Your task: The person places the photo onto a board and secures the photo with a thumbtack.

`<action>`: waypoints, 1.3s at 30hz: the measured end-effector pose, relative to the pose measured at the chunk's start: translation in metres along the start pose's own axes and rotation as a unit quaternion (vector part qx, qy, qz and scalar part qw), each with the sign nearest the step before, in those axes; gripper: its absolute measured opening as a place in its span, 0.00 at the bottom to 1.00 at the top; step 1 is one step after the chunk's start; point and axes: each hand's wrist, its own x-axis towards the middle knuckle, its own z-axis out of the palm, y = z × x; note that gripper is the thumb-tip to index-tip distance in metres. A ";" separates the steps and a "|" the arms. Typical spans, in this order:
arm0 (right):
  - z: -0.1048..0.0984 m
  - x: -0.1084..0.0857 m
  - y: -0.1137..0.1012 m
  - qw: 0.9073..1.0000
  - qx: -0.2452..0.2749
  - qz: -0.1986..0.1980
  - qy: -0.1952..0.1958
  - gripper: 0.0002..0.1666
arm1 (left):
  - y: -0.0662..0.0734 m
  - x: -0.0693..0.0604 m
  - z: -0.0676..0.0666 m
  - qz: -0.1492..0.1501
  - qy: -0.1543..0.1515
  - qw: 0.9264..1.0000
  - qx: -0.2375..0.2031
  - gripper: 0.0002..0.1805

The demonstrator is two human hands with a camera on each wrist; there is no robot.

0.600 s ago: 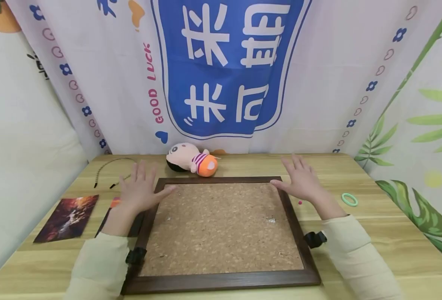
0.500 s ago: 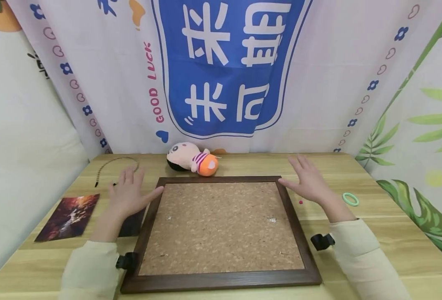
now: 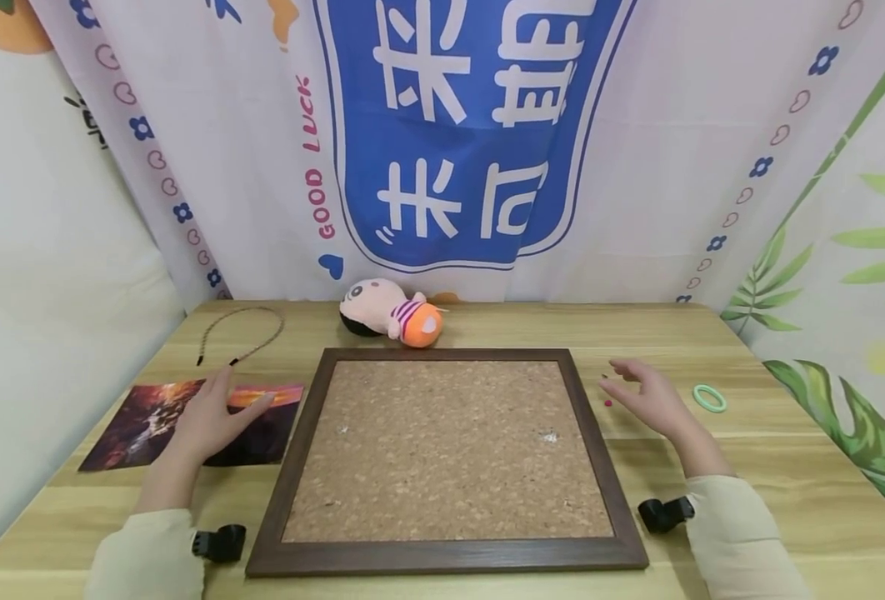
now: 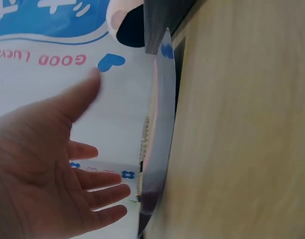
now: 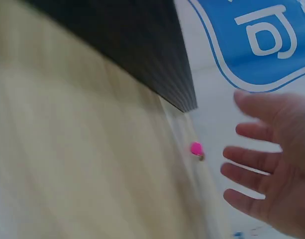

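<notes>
A cork board (image 3: 450, 450) in a dark brown frame lies flat on the table between my hands. My left hand (image 3: 206, 425) hovers over two dark printed pictures, one with red and orange light (image 3: 150, 417) and one with an orange-pink sky (image 3: 266, 421). In the left wrist view its fingers are spread, holding nothing, beside the curved edge of a print (image 4: 159, 144). Right of the board, my right hand (image 3: 656, 402) hangs in the air with loosely bent fingers and nothing in them. Near its fingertips lies a small pink pin-like piece (image 3: 608, 403).
A plush doll (image 3: 390, 313) lies on its side behind the board. A thin braided hairband-like loop (image 3: 240, 312) rests at the back left. A pale green ring (image 3: 709, 398) lies at the right. Printed curtains (image 3: 637, 167) close off the back.
Both hands have moved away from the board's upper corners, outward and back toward me. The left has passed over the prints, the right to near the pink piece. The view has shifted slightly.
</notes>
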 end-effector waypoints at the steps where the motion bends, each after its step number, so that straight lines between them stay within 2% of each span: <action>1: 0.002 0.000 0.002 1.000 0.006 -0.001 0.006 0.31 | -0.002 0.000 0.001 -0.002 -0.004 1.000 -0.008 0.53; 5: 0.013 -0.001 0.014 1.000 0.007 -0.002 0.026 0.23 | -0.011 0.000 0.005 -0.014 -0.014 0.999 -0.034 0.52; 9: 0.023 -0.001 0.022 0.999 -0.012 -0.002 0.051 0.17 | -0.018 -0.001 0.009 -0.029 -0.013 0.999 -0.024 0.45; 13: 0.029 -0.002 0.025 0.998 -0.008 0.001 0.066 0.12 | -0.021 -0.003 0.010 -0.050 -0.017 0.998 -0.026 0.42; 16: 0.030 -0.002 0.027 0.998 -0.005 0.000 0.068 0.09 | -0.020 -0.004 0.009 -0.062 -0.019 0.997 -0.032 0.39; 23: 0.030 -0.004 0.029 0.997 -0.018 -0.009 0.072 0.03 | -0.022 -0.002 0.010 -0.054 0.019 0.998 -0.038 0.22; 27: 0.029 -0.005 0.029 0.997 -0.025 0.001 0.067 0.03 | -0.024 -0.003 0.009 -0.071 0.012 0.995 -0.071 0.20; 32: 0.025 -0.005 0.026 0.998 -0.019 0.023 0.059 0.03 | -0.025 -0.004 0.001 -0.106 0.018 0.986 -0.126 0.23; 35: 0.020 -0.005 0.023 0.998 0.007 0.039 0.051 0.04 | -0.024 -0.005 -0.003 -0.139 0.036 0.976 -0.165 0.23; 39: 0.012 -0.005 0.016 0.994 0.082 0.053 0.041 0.08 | -0.024 -0.004 -0.008 -0.172 0.055 0.959 -0.218 0.26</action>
